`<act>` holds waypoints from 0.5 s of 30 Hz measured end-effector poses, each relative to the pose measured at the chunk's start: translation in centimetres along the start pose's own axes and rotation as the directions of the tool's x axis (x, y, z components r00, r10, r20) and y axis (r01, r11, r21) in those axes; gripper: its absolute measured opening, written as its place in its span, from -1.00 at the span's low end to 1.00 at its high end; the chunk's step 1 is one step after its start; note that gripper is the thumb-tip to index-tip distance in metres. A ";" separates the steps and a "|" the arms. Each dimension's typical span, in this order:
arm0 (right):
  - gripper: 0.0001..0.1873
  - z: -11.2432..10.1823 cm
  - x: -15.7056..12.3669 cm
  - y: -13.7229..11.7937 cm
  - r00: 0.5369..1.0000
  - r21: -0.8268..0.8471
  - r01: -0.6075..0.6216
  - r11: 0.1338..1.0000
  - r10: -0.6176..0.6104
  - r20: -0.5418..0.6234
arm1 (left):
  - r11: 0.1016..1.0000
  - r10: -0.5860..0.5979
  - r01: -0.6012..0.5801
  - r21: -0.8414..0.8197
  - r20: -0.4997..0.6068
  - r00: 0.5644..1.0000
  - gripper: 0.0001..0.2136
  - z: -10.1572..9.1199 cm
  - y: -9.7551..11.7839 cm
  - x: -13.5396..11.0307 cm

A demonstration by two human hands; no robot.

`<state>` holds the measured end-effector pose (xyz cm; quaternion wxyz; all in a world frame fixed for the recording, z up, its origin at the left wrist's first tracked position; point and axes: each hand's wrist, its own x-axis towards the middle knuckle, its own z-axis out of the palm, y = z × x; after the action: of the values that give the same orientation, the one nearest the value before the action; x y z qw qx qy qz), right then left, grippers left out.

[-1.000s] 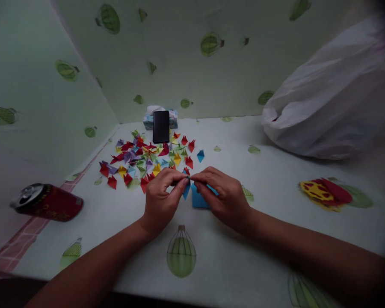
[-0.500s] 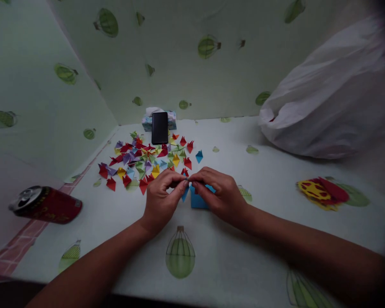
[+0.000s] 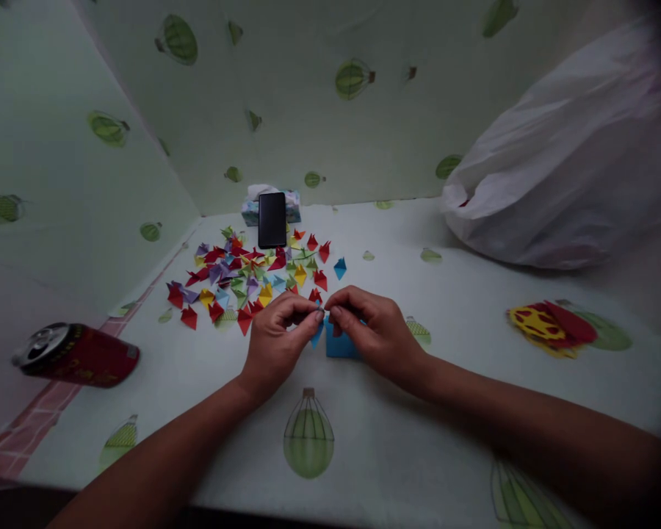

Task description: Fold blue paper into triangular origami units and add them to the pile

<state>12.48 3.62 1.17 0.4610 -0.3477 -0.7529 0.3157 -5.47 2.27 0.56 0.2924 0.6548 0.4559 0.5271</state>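
My left hand and my right hand meet at the middle of the table, fingertips pinched together on a small folded blue paper piece. Under my right hand lies a stack of blue paper squares, partly hidden by the fingers. Just beyond the hands spreads a pile of several small folded paper pieces in red, yellow, green, purple and blue.
A black phone leans on a tissue box at the back. A red can lies on its side at the left. A big white plastic bag fills the right. A red-and-yellow wrapper lies near the right.
Both hands stay pinched on the blue piece, with only small finger shifts. The view has drifted slightly.
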 end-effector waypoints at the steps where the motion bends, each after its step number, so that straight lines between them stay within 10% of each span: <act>1: -0.87 0.0 0.0 0.0 1.000 0.023 -0.028 0.999 0.028 -0.005 | 0.999 -0.024 0.024 -0.024 0.004 1.000 -0.94 0.0 0.1 0.0; 15: -0.91 0.0 0.4 0.7 0.989 0.131 -0.144 0.981 0.148 -0.022 | 0.845 -0.382 0.379 -0.378 0.069 0.921 -0.83 0.4 -0.7 0.4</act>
<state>12.56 4.32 0.79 0.4699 -0.3762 -0.6961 0.3912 -5.31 2.98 0.01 0.5117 0.4789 0.4654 0.5406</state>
